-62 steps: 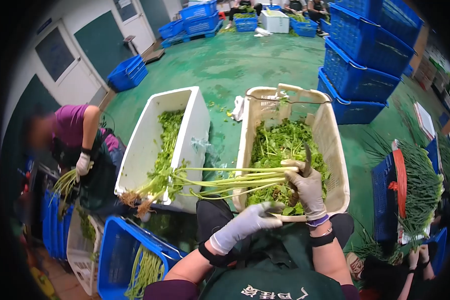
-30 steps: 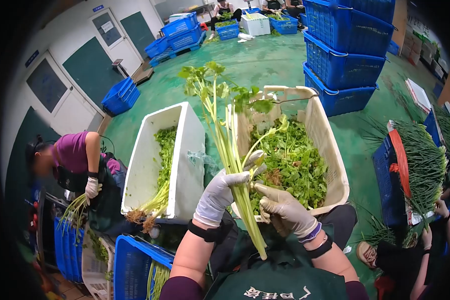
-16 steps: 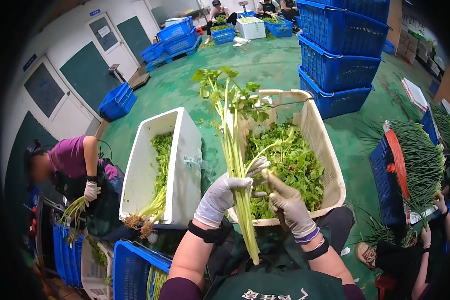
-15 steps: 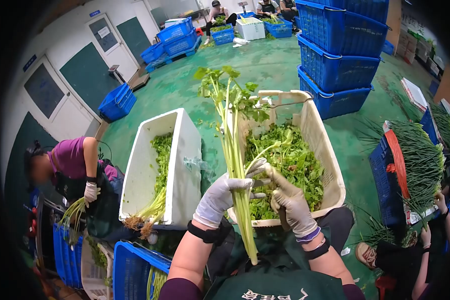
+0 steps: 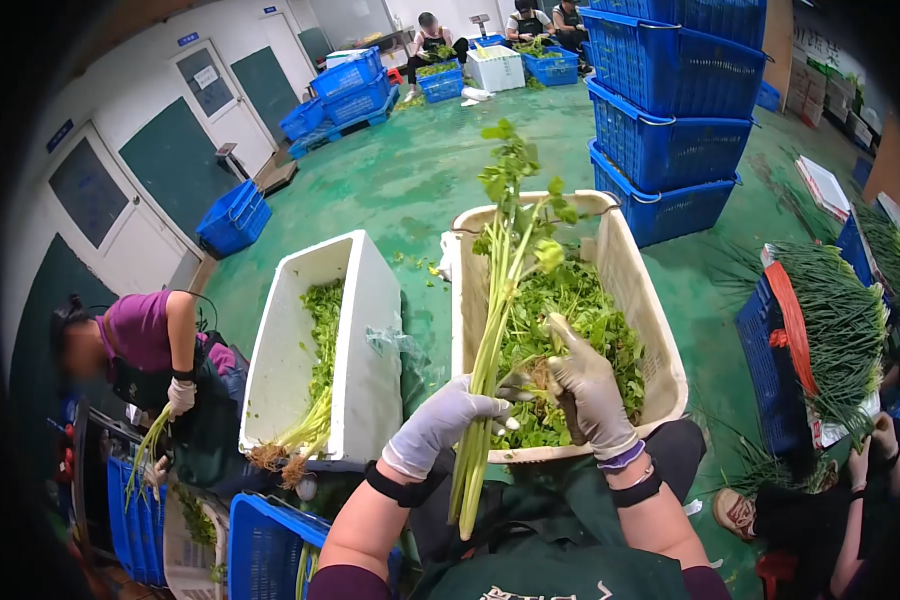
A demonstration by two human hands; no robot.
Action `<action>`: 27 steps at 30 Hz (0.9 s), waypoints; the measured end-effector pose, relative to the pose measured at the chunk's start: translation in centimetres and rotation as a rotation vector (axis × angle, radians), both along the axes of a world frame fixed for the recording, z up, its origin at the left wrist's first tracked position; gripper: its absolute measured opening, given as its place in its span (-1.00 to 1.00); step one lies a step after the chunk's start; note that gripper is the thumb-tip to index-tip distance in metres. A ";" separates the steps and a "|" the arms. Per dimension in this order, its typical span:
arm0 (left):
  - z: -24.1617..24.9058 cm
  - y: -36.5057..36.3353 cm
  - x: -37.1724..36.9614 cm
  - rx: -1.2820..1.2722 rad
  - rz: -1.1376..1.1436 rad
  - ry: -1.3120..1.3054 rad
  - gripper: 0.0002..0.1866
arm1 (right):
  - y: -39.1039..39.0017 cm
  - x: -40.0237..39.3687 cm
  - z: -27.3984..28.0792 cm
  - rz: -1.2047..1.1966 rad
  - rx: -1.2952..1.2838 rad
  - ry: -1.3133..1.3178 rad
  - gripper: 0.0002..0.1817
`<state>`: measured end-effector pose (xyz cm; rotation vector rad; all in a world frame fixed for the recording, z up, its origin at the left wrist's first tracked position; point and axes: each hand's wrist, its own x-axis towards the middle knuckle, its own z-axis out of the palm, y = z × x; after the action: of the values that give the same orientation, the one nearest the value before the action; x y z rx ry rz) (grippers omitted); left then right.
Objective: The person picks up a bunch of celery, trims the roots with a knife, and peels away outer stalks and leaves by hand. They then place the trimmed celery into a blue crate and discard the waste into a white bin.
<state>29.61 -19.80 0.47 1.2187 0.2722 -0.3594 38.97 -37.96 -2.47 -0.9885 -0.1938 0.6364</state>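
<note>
My left hand [image 5: 448, 422], in a white glove, is closed around a bunch of celery [image 5: 494, 325]. The pale stalks slant up and to the right; the leafy tops stand over the far left of a cream plastic crate [image 5: 660, 335], and the cut ends hang near my apron. My right hand [image 5: 595, 395], also gloved, is just right of the bunch above the crate, its index finger stretched and the other fingers partly curled. A brownish tuft [image 5: 539, 375] shows beside its fingers. Loose celery leaves [image 5: 595, 295] fill much of the crate.
A white foam box [image 5: 365, 350] with rooted celery stands on the left, beside a person [image 5: 155, 340] handling stalks. Stacked blue crates [image 5: 670, 150] rise at the back right. Bundled green onions [image 5: 830, 330] and another worker's hands [image 5: 870, 445] are at right.
The celery bunch has tilted to the right and its lower ends have swung left. My right hand has shifted slightly, its index finger now pointing more upward. The view has turned a little.
</note>
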 end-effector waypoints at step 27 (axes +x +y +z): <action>-4.5 3.2 -8.6 -0.173 0.053 0.136 -0.38 | -0.2 -2.8 -5.8 0.076 -0.100 0.008 -0.60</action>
<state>21.03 -16.63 -4.02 1.0173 0.3818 -0.4117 36.20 -38.15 -8.25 -1.0783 -0.1951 0.7250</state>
